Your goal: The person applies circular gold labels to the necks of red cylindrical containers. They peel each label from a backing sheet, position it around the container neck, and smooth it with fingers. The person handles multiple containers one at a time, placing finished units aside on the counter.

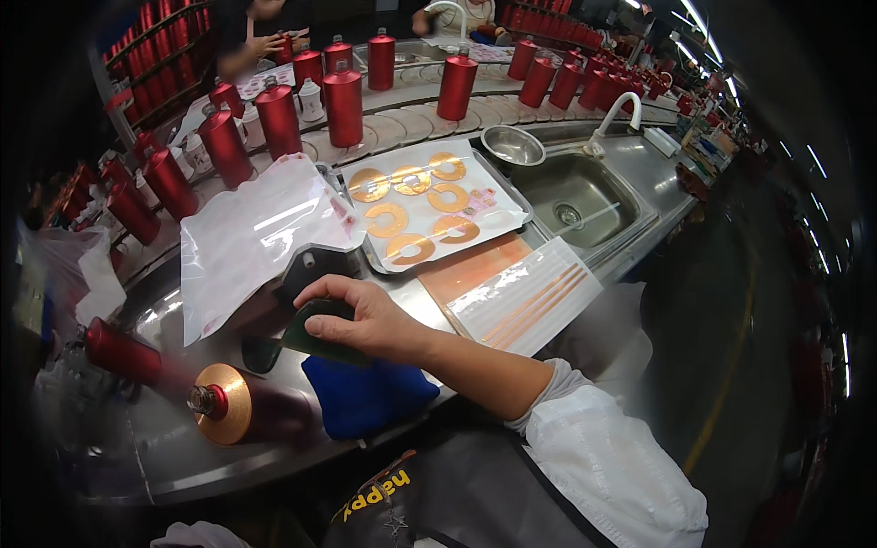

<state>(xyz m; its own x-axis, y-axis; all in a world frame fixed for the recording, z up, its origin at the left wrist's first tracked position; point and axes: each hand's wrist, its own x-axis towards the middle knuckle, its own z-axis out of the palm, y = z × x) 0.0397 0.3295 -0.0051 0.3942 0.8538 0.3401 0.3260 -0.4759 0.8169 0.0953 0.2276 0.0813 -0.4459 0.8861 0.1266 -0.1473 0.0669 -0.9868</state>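
My right hand (370, 320) is closed around a flat dark green scraper (320, 331), above the metal worktop. Below it lies a folded blue cloth (361, 397). Just to the left, a dark red bottle (279, 416) carries a gold ring-shaped sheet (236, 402) on its shoulder, round the neck. Another red bottle (119, 352) leans farther left. Ahead of the hand, a metal tray (373, 256) holds a white sheet with several gold rings (385, 220). My left hand is out of view; only a pale sleeve (199, 534) shows at the lower edge.
A white sheet (265, 233) rests left of the tray. Gold strips (534, 306) on backing lie to its right, near a sink (585, 196) with a white faucet (617, 119) and a steel bowl (513, 144). Red bottles (343, 105) line the conveyor (402, 132); other people work beyond.
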